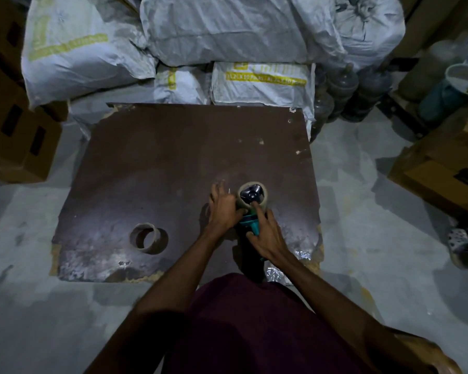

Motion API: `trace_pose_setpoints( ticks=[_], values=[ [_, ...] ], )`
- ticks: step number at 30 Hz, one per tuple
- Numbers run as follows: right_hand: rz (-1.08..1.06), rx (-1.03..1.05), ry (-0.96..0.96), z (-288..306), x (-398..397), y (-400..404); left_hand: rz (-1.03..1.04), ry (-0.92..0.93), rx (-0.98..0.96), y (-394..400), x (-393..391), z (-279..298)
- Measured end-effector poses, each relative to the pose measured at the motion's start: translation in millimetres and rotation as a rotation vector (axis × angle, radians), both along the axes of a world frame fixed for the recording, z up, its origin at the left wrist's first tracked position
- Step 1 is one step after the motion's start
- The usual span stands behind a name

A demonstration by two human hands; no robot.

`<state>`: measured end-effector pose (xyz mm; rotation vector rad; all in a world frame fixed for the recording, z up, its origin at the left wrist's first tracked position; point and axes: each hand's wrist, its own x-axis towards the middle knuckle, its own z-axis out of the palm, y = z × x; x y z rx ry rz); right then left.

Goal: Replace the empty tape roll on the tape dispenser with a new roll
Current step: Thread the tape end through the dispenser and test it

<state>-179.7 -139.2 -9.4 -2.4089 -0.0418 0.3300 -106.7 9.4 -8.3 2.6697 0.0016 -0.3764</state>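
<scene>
Item 1, brown board (152, 163): my landmark, lying on the grey floor. Item 2, tape dispenser (250, 225): teal body, resting on the board's near right part, hub upward. Item 3, new roll (264, 195): seated around the dispenser's black hub. Item 4, empty core (148, 238): lying alone on the board's near left part, well apart from the dispenser. Item 5, left hand (223, 210): pressed to the roll's left side, fingers spread; I cannot tell whether it grips. Item 6, right hand (268, 234): grasping the teal body, forefinger stretched onto the roll's rim. I judge the step in hand as seating the roll; next calls for finding the tape's free end and threading it toward the cutter.
</scene>
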Motion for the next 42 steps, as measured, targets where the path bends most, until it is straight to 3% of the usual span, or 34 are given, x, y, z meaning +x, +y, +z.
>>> trace_pose_setpoints(
  ticks=[9,16,32,42],
  values=[
    [0.007,-0.007,-0.004,3.2,-0.6,-1.8,-0.007,-0.137,-0.081,8.2,-3.5,1.1],
    [0.009,-0.023,0.016,0.3,-3.6,-2.8,-0.008,-0.030,0.050,-1.6,2.6,9.9],
    [-0.002,-0.026,0.007,5.7,-3.9,-0.5,0.173,-0.004,-0.121,-2.4,-0.1,8.2],
    [-0.010,-0.036,0.042,0.1,-4.7,-0.4,-0.117,-0.055,0.063,2.8,-2.8,0.8]
  ],
)
